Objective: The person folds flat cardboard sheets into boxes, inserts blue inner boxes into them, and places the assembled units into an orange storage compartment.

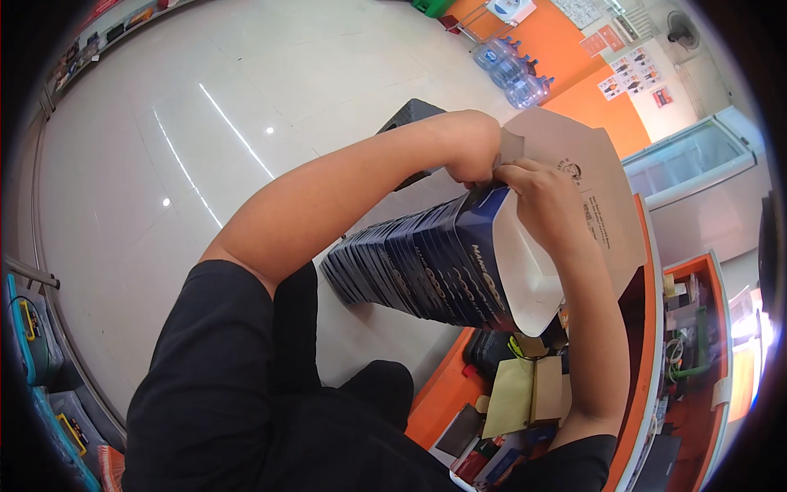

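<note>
A long stack of nested dark-blue paper food boxes (426, 266), white inside, lies slanted in front of me, its open end toward the right. Just behind that end stands a brown paperboard sheet (619, 189) with small dark printing and angled edges. My left hand (477, 148) is closed at the sheet's near corner, above the top box's rim; its fingertips are partly hidden. Beside it, my right hand (548, 201) is bent over the same corner, thumb and fingers pinched together. The two hands almost touch.
Below the stack, an open orange drawer (443, 389) holds papers, small boxes and a black case. A dark grey object (410, 115) stands behind my left forearm. Large water bottles (512, 72) and a white chest freezer (697, 172) are farther off. Pale tiled floor (123, 164) spreads left.
</note>
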